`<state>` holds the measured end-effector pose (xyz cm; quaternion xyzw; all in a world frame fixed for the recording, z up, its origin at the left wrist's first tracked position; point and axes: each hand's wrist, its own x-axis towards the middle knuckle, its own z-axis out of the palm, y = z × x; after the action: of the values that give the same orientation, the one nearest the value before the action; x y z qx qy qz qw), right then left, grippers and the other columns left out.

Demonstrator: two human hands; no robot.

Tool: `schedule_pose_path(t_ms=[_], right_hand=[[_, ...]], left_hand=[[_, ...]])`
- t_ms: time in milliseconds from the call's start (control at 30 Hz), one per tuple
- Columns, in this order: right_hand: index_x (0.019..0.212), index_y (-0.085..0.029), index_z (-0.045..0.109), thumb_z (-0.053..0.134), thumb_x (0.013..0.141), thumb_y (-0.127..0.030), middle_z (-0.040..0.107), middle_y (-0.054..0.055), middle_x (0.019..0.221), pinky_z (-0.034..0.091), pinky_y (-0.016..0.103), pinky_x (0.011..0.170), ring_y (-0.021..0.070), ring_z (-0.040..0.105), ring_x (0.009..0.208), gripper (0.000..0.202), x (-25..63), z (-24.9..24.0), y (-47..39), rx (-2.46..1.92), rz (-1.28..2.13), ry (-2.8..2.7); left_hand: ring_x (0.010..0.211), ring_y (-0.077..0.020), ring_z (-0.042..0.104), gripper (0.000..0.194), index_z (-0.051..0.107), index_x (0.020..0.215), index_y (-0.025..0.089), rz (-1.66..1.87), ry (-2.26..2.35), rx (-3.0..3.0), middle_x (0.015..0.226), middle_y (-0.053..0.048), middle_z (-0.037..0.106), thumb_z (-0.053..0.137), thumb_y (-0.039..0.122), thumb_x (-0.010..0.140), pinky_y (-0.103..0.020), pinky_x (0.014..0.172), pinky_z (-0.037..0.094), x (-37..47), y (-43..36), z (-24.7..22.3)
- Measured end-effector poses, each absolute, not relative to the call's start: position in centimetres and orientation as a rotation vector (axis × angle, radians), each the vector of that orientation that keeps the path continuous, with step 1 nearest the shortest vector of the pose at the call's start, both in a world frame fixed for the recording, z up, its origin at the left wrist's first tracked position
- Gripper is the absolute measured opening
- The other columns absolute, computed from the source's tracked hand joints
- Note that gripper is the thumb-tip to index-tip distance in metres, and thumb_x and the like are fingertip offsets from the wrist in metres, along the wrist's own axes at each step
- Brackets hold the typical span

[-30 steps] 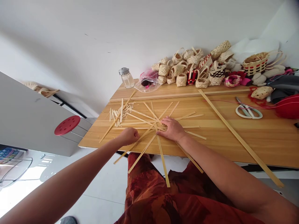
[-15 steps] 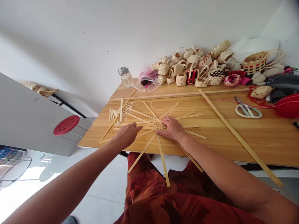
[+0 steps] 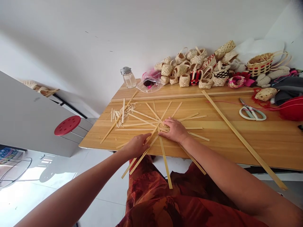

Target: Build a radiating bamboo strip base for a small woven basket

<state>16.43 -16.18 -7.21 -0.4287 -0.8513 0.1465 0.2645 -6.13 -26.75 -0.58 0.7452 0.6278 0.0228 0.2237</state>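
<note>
Flat, pale bamboo strips [image 3: 165, 154] lie crossed in a star shape on the wooden table, several of them sticking out past its front edge. My right hand [image 3: 174, 130] holds down the crossing, its thumb toward me and its fingers on the far side. To the left of the crossing, my left hand [image 3: 139, 145] is closed on one slanting bamboo strip [image 3: 155, 129]. This strip runs from beyond the table edge at lower left up through the middle. Part of the crossing is hidden under my right hand.
Cut scraps [image 3: 124, 113] are heaped at left. A long strip [image 3: 236, 132] and scissors [image 3: 252, 113] lie at right. Along the wall stand a bottle [image 3: 128, 78], small woven baskets [image 3: 184, 80] and red yarn [image 3: 292, 107]. A red stool [image 3: 67, 125] is on the floor.
My left hand has moved right and toward me and now grips a strip. That strip lies slanted across the star, its near end over the table edge. My right hand stays in place.
</note>
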Motion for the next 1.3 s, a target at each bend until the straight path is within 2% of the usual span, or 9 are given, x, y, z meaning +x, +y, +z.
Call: schedule_pose_path(t_ms=[167,400,500,600,833,933,1067,1200,1300], right_hand=[[0.125,-0.02,0.069,0.076,0.072,-0.067,0.065,0.013,0.135,0.039,0.05,0.115,0.0359,0.049,0.137,0.071,16.4,-7.2,-16.2,-1.156,0.389,-2.294],[0.125,-0.021,0.069,0.076,0.072,-0.067,0.066,0.012,0.134,0.04,0.049,0.115,0.0354,0.05,0.137,0.07,16.4,-7.2,-16.2,-1.154,0.376,-2.296],[0.125,-0.02,0.069,0.076,0.073,-0.067,0.066,0.012,0.134,0.04,0.048,0.115,0.0353,0.049,0.137,0.071,16.4,-7.3,-16.2,-1.159,0.376,-2.293],[0.125,-0.019,0.069,0.076,0.073,-0.067,0.066,0.012,0.134,0.04,0.048,0.115,0.0354,0.049,0.138,0.071,16.4,-7.3,-16.2,-1.158,0.379,-2.293],[0.125,-0.018,0.068,0.076,0.074,-0.066,0.065,0.013,0.134,0.04,0.048,0.115,0.0356,0.049,0.137,0.071,16.4,-7.0,-16.3,-1.161,0.383,-2.299],[0.126,-0.019,0.068,0.076,0.073,-0.066,0.065,0.014,0.135,0.04,0.048,0.115,0.0355,0.049,0.138,0.072,16.4,-7.0,-16.3,-1.165,0.389,-2.297],[0.124,-0.02,0.069,0.076,0.072,-0.069,0.066,0.013,0.134,0.04,0.05,0.115,0.0362,0.048,0.138,0.071,16.4,-7.1,-16.3,-1.164,0.407,-2.289],[0.122,-0.02,0.07,0.076,0.072,-0.069,0.067,0.013,0.132,0.041,0.051,0.114,0.0372,0.049,0.137,0.071,16.4,-7.1,-16.3,-1.157,0.403,-2.284],[0.122,-0.02,0.07,0.077,0.072,-0.068,0.067,0.013,0.132,0.041,0.051,0.113,0.0371,0.05,0.136,0.069,16.4,-7.2,-16.3,-1.152,0.387,-2.285]], left_hand=[[0.075,-0.0173,0.065,0.057,0.056,0.141,0.025,0.046,1.736,2.017,0.083,0.001,0.069,0.056,0.031,0.084,-0.025,0.071,0.047,-5.5,-26.8,-0.6],[0.09,-0.0215,0.068,0.065,0.053,0.144,0.024,0.052,1.757,1.994,0.097,-0.003,0.073,0.063,0.028,0.08,-0.029,0.084,0.049,-4.5,-27.3,-0.4],[0.093,-0.023,0.068,0.064,0.054,0.143,0.023,0.049,1.761,2.008,0.102,-0.005,0.073,0.063,0.026,0.08,-0.029,0.085,0.049,-4.1,-27.4,-0.3],[0.093,-0.0243,0.069,0.062,0.054,0.142,0.021,0.04,1.759,2.048,0.098,-0.007,0.073,0.063,0.026,0.081,-0.03,0.084,0.049,-3.9,-27.4,-0.2],[0.087,-0.0238,0.069,0.06,0.054,0.141,0.024,-0.039,1.746,2.074,0.085,-0.003,0.072,0.066,0.035,0.083,-0.029,0.078,0.048,-4.1,-27.2,0.1],[0.088,-0.0242,0.069,0.049,0.06,0.134,0.024,-0.002,1.771,2.126,0.09,-0.005,0.072,0.064,0.038,0.087,-0.03,0.08,0.05,-4.3,-26.9,-0.4],[0.095,-0.0228,0.067,0.031,0.07,0.12,0.021,0.311,1.793,2.312,0.103,-0.009,0.068,0.052,0.023,0.094,-0.033,0.088,0.052,-4.8,-25.7,-2.2],[0.11,-0.0233,0.06,0.042,0.068,0.121,0.018,0.559,1.659,2.561,0.118,-0.011,0.066,0.044,0.003,0.09,-0.037,0.099,0.051,-5.0,-23.8,-4.3],[0.116,-0.0251,0.057,0.042,0.065,0.124,0.015,0.534,1.567,2.683,0.128,-0.012,0.063,0.045,0.002,0.09,-0.04,0.104,0.05,-4.7,-22.8,-5.1]])
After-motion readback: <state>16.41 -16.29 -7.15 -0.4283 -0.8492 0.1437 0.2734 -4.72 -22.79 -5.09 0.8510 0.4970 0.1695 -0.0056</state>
